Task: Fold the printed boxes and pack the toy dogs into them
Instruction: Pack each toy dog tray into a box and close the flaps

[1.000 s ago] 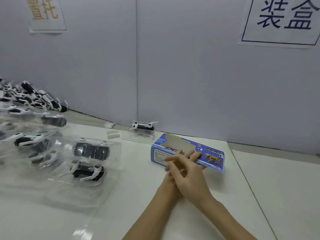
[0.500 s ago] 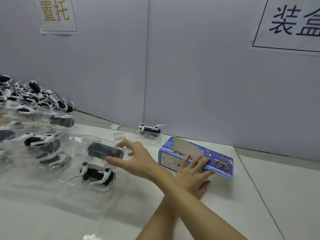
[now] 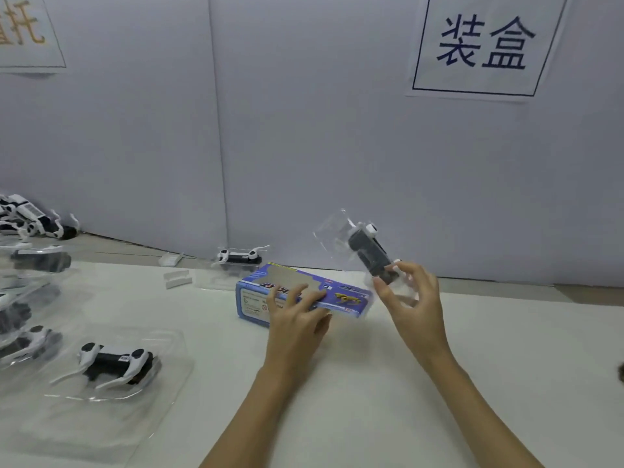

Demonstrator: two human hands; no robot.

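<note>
White table (image 3: 472,349) (grey wall (image 3: 304,146) behind) bears the blue box (image 3: 256,298).

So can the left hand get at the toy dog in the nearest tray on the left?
Probably yes: the left hand only rests on the blue box, and bare table lies between it and that toy dog.

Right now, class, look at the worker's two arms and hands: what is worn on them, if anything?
Nothing is worn. The left hand and right hand are bare, without gloves, rings or a watch. Both forearms are bare too: no sleeve reaches into the picture. No markings or bandages show.
</note>
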